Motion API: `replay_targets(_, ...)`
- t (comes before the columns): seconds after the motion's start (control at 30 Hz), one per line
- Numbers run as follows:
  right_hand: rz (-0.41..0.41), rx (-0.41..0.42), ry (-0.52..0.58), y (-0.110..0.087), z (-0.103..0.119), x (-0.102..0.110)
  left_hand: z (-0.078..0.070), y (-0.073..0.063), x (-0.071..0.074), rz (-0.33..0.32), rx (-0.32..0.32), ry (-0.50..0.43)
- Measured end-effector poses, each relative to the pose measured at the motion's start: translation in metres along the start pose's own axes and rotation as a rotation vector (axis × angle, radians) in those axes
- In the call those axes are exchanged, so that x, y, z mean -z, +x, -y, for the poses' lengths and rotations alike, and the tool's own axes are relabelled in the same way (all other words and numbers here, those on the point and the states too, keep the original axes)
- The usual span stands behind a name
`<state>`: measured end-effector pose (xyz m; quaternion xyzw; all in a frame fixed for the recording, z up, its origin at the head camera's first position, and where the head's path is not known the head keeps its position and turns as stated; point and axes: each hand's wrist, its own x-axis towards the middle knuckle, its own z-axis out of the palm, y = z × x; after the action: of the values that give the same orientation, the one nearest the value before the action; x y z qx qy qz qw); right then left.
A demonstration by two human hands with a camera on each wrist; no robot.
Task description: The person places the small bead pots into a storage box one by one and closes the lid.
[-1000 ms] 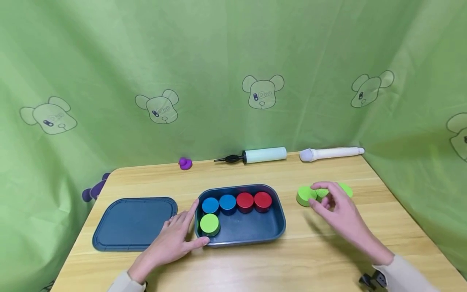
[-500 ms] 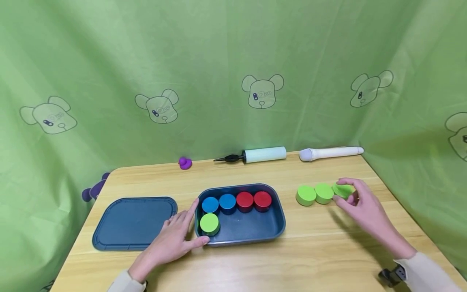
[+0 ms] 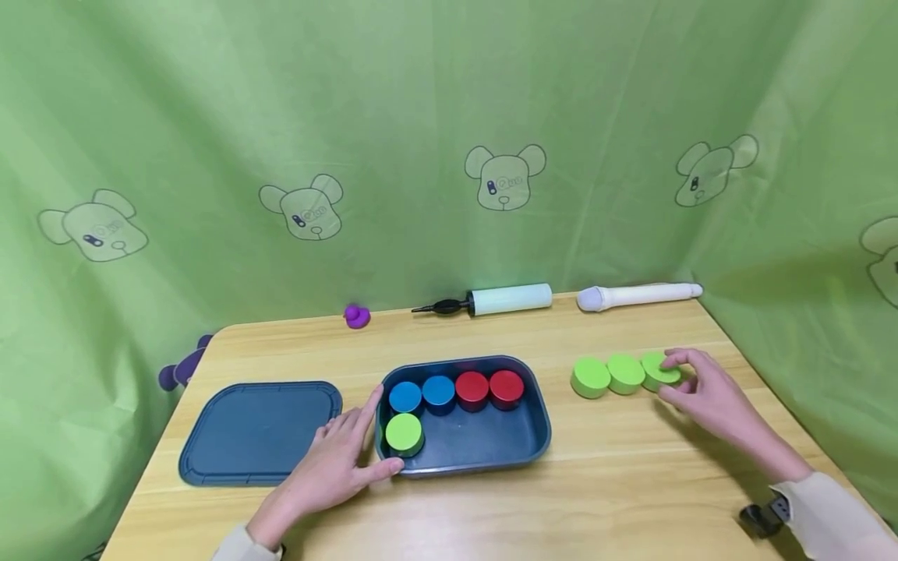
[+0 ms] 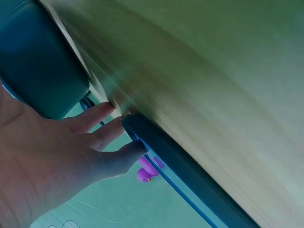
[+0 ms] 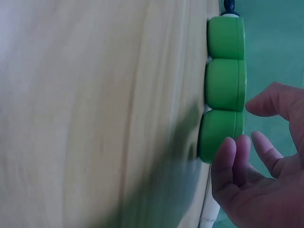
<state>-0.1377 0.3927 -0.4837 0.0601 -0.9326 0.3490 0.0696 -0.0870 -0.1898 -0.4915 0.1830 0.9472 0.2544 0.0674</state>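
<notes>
A dark blue box point(image 3: 477, 444) holds two blue round blocks point(image 3: 422, 395), two red ones point(image 3: 489, 389) and one lime green one point(image 3: 404, 433). My left hand point(image 3: 335, 465) rests at the box's left end, index finger along the rim and thumb at the near corner. Right of the box, three lime green blocks point(image 3: 624, 372) stand in a row on the table. My right hand point(image 3: 719, 401) is at the rightmost one, thumb and fingers spread. In the right wrist view the fingers point(image 5: 225, 154) overlap that block's point(image 5: 219, 130) end.
A dark blue lid point(image 3: 259, 432) lies flat left of the box. Along the table's back edge are a purple rubber duck point(image 3: 357, 315), a hand pump point(image 3: 508, 298) and a white microphone-shaped toy point(image 3: 638, 295). A green printed curtain point(image 3: 407, 156) hangs behind.
My right hand has moved right from over the middle of the green row to the rightmost block. The left hand and the box have stayed in place.
</notes>
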Motion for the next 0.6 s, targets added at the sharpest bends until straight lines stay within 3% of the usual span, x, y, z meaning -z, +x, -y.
replay_targets(0.27, 0.057, -0.079, -0.036, 0.005, -0.008, 0.006, 0.000, 0.002, -0.001, 0.000, -0.001, -0.006)
replay_targets(0.43, 0.047, -0.066, -0.070, 0.010, -0.011, 0.004, 0.001, 0.002, 0.001, 0.009, -0.001, -0.003)
replay_targets(0.6, -0.012, -0.005, -0.107, 0.014, -0.015, 0.000, 0.001, 0.001, 0.001, 0.013, -0.002, 0.000)
